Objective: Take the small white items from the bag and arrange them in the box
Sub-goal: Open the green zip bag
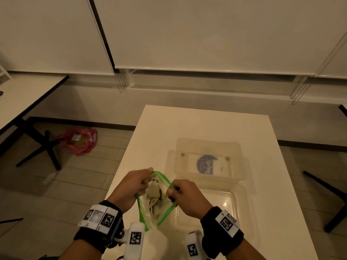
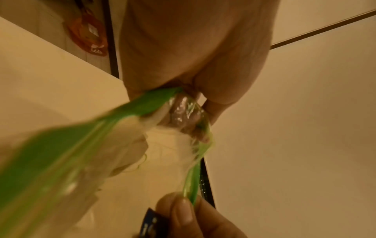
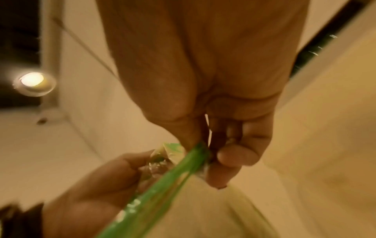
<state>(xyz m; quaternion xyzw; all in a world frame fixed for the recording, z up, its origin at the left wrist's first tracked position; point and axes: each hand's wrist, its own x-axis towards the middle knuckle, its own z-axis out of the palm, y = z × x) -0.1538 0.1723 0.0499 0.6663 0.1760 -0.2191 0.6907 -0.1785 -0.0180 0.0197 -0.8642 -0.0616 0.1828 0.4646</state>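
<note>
Both hands are pinching the bag's (image 1: 156,198) green zip rim, left hand (image 1: 131,186) and right hand (image 1: 187,197) spreading it; small white items (image 1: 153,192) are blurring together between the fingers (image 1: 170,191). The box (image 1: 210,201) label beyond is showing unreadably.

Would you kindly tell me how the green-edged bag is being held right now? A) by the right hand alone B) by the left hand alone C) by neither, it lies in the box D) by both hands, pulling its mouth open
D: the left hand and the right hand each pinch one side of the bag at its green rim, and the mouth gapes open between them.
</note>
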